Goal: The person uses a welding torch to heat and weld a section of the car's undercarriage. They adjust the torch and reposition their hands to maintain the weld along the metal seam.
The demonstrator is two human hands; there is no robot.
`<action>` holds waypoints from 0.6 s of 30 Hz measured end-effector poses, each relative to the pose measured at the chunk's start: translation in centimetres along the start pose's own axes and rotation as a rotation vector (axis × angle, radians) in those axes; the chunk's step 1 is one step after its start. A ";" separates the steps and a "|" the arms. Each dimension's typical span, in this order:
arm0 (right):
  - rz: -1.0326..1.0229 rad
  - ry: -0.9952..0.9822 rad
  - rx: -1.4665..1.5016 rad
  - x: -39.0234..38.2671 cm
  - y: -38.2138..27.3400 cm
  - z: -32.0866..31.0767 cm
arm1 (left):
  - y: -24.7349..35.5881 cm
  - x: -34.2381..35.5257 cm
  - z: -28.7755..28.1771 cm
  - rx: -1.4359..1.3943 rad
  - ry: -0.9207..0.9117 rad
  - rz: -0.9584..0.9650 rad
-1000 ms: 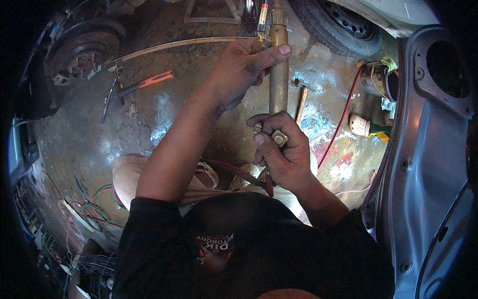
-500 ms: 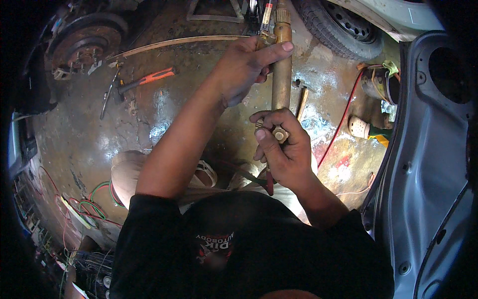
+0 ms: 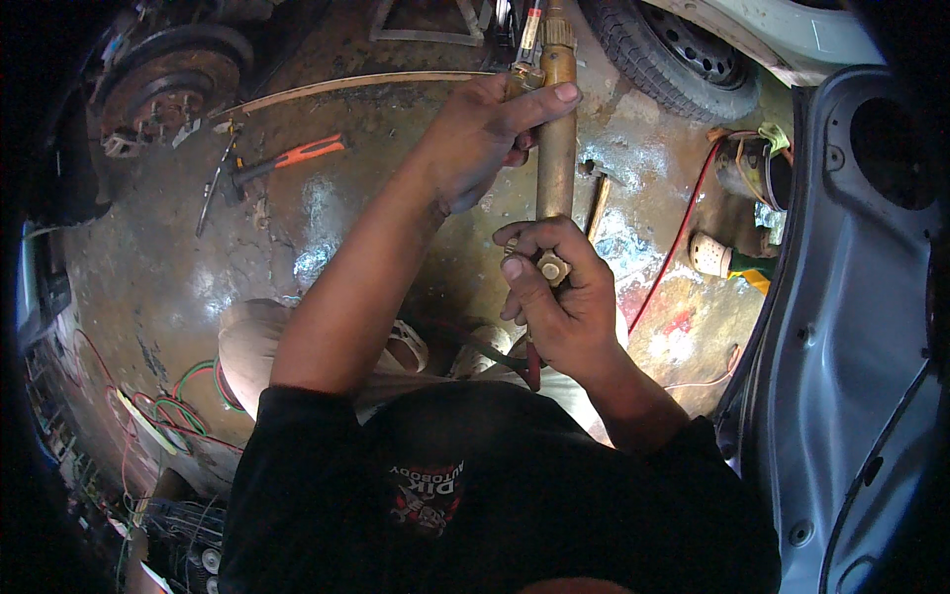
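My left hand (image 3: 490, 139) is closed around the upper part of a brass torch handle (image 3: 556, 168), thumb across it, beside a brass fitting (image 3: 524, 81) and a slim labelled part (image 3: 529, 30) pointing upward; whether that part is joined to the torch I cannot tell. My right hand (image 3: 559, 297) is closed on the lower end of the torch at its brass valve knobs (image 3: 554, 267), thumb and forefinger bent around them. Red and green hoses (image 3: 532, 361) hang below it, toward my legs and feet.
An orange-handled hammer (image 3: 297, 153), ratchet (image 3: 213, 188), wooden-handled hammer (image 3: 599, 203) and long thin strip (image 3: 336, 81) lie on the floor (image 3: 277, 238). Around them are a brake disc (image 3: 148, 94), tyre (image 3: 658, 74), metal can (image 3: 747, 168), coiled hoses (image 3: 193, 396) and metal body panel (image 3: 841, 327).
Both hands and the torch have shifted very slightly, and my right hand sits a little higher, its thumb moved up along the valve end. Both grips are still held.
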State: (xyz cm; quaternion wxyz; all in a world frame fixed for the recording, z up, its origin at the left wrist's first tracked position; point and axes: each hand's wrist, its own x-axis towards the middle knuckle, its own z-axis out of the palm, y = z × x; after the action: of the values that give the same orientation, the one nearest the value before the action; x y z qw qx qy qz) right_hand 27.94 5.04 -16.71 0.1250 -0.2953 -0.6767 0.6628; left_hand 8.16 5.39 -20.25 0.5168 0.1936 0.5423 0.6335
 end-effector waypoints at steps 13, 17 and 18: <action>-0.003 0.006 0.023 -0.1 -0.3 -0.5 | -0.2 0.5 0.4 0.041 0.009 0.014; 0.037 0.008 0.051 -0.2 -1.2 -0.8 | -0.2 0.9 0.7 0.007 -0.003 0.000; 0.035 0.012 0.059 -0.2 -1.5 -0.9 | 0.1 1.0 0.7 -0.006 -0.016 -0.008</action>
State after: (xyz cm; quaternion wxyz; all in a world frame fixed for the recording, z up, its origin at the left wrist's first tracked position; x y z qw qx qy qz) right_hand 28.24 5.76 -15.16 0.1260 -0.3071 -0.6510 0.6826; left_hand 8.29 6.56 -20.26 0.5242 0.1952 0.5371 0.6314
